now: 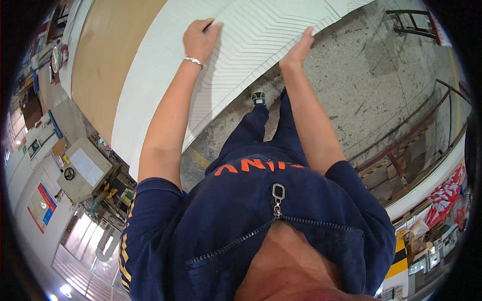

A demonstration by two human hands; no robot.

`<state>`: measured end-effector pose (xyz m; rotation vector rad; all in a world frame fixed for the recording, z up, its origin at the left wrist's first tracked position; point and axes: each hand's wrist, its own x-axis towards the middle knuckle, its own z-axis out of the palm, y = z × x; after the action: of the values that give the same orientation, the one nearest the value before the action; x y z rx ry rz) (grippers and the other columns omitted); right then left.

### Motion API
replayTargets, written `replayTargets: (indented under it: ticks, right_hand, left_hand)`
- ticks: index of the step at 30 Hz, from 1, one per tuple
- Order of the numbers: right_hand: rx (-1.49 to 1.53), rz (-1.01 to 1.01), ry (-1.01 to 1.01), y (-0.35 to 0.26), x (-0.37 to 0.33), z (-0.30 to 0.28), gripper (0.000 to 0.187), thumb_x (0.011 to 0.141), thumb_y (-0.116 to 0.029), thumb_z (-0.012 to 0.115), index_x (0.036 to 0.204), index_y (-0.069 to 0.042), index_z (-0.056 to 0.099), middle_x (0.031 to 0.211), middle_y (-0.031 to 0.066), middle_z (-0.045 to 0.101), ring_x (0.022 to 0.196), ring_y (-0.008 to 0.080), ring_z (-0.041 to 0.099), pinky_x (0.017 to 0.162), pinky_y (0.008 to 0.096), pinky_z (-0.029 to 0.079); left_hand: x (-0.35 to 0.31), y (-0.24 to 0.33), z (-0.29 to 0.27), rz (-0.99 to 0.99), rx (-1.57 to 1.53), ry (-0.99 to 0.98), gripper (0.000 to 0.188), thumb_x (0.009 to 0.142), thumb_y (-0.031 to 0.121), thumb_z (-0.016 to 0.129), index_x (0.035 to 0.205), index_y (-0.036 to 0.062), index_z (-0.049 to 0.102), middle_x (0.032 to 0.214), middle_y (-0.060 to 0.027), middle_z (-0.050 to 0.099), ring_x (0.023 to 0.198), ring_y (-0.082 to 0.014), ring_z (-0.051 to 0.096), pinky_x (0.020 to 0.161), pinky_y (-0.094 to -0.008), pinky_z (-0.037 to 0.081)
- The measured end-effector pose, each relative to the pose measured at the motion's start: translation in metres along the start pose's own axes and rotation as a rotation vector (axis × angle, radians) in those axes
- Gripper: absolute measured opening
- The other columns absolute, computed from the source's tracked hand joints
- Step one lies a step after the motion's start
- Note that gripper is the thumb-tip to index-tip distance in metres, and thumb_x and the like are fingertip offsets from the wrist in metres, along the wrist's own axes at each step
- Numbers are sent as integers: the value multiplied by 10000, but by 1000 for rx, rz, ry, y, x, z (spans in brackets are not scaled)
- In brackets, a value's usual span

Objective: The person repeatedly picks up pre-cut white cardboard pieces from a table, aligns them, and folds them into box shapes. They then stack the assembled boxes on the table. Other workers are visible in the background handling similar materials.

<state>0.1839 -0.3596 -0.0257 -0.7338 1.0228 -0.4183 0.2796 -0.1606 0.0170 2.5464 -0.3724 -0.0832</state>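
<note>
A broad white sheet [160, 85] lies across the work surface before me, marked with many fine parallel bent lines. My left hand [200, 40] rests over it with the fingers curled toward the thumb. A small dark spot shows between them; I cannot make out whether it is an object or shadow. A silver bracelet [195, 62] circles that wrist. At the sheet's right-hand edge is my right hand [298, 51], its fingers stretched along the edge and touching it. Part of that hand's thumb side is hard to see.
Left of the sheet lies a tan board [108, 60]. Speckled floor [366, 85] stretches to the right, with a dark metal frame [411, 22] at the far right and a rusty rail [396, 145] nearer. A grey machine box with a handwheel [85, 168] stands on the left.
</note>
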Motion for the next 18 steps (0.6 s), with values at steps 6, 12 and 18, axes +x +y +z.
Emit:
replayTargets:
  ticks: [6, 12, 18]
  right_hand:
    - [120, -102, -276, 33, 9, -39, 806, 913, -536, 437, 1462, -58, 90, 1453, 142, 270, 1322, 268, 293, 1102, 372, 205]
    - [102, 58, -144, 64, -64, -8, 899, 879, -553, 490, 1471, -70, 16, 1504, 131, 158, 1354, 276, 244, 1107, 386, 206]
    - [82, 109, -86, 62, -65, -7, 656, 948, -514, 373, 1424, -78, 256, 1420, 90, 354, 1296, 234, 352, 1031, 371, 353]
  left_hand:
    - [-15, -19, -14, 75, -21, 24, 442, 794, 401, 660, 1027, 26, 672, 965, -143, 653, 881, -265, 622, 794, -341, 485]
    - [-68, -62, -35, -11, 42, 101, 450, 780, 375, 686, 1018, -6, 662, 917, -143, 618, 884, -287, 572, 811, -360, 461]
    - [-80, -62, -42, -46, -19, 87, 451, 774, 359, 689, 1019, -18, 656, 942, -153, 578, 936, -300, 525, 850, -384, 435]
